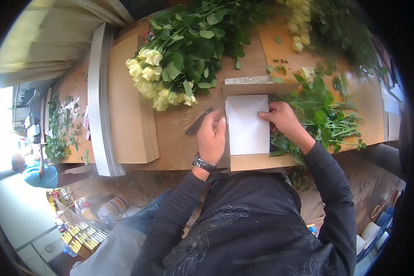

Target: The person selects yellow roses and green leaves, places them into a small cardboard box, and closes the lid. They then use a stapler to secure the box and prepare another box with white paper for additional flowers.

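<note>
A white rectangular sheet (248,124) lies in front of me on a piece of brown cardboard (262,162). My right hand (282,119) pinches the sheet's right edge between thumb and fingers. Just off the left edge is my left hand (211,138), a dark watch on its wrist; its fingers are loosely apart and nothing shows in them. A dark flat strip (199,121) rests on the table beside the left hand. Beyond the sheet sits a clear, pale block-like thing (248,80). Leafy green cut stems (326,117) lie to the right, partly behind my right hand.
A large bunch of pale yellow roses (154,73) lies at the far left, and more yellow roses (300,20) at the far right. Stacked flat cardboard (129,101) and white sheets (100,101) stand on the left of the wooden table (177,147). A person in blue (40,175) is farther left.
</note>
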Motion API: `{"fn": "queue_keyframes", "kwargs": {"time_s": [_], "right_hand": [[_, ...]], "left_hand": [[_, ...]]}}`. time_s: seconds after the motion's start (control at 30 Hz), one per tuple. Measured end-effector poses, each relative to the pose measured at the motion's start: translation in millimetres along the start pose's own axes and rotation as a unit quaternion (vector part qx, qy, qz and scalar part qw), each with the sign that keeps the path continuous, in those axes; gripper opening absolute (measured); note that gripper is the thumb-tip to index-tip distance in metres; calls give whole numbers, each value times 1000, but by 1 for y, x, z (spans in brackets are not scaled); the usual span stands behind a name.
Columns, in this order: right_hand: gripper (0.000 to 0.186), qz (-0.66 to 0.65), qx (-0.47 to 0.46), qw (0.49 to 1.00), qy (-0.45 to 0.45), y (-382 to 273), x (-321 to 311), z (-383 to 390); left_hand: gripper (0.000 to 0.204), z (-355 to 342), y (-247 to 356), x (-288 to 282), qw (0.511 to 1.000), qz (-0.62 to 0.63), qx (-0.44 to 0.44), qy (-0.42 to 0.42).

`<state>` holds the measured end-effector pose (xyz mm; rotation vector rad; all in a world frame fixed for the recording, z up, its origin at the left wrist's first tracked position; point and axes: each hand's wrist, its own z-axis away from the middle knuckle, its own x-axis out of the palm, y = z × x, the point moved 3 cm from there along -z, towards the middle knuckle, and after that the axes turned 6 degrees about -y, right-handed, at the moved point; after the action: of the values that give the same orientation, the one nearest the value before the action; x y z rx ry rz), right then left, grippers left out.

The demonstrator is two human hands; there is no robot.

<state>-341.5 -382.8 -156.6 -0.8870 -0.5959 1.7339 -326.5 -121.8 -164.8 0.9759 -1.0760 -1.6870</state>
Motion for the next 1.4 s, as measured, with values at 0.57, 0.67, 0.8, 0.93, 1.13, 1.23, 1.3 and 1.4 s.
{"fn": "queue_keyframes", "kwargs": {"time_s": [0.57, 0.67, 0.8, 0.93, 1.13, 1.23, 1.3, 1.4], "right_hand": [[31, 83, 32, 996, 12, -13, -4, -1], [24, 308, -99, 938, 123, -58, -17, 31], [37, 311, -337, 872, 170, -121, -29, 58], [59, 392, -433, 807, 88, -154, -20, 24], [27, 415, -215, 860, -205, -135, -2, -14], [27, 404, -310, 838, -196, -130, 7, -9], [26, 378, -347, 840, -177, -127, 7, -5], [27, 349, -277, 874, -196, -119, 9, -3]], "left_hand": [[103, 6, 32, 58, 818, -474, 265, -189], [103, 5, 31, 61, 808, -495, 256, -188], [102, 4, 30, 62, 807, -498, 257, -186], [100, 5, 31, 63, 805, -502, 257, -181], [102, 4, 28, 66, 817, -493, 237, -183], [104, 4, 25, 67, 821, -489, 244, -167], [103, 3, 24, 68, 819, -491, 246, -165], [101, 3, 23, 69, 826, -482, 251, -151]]}}
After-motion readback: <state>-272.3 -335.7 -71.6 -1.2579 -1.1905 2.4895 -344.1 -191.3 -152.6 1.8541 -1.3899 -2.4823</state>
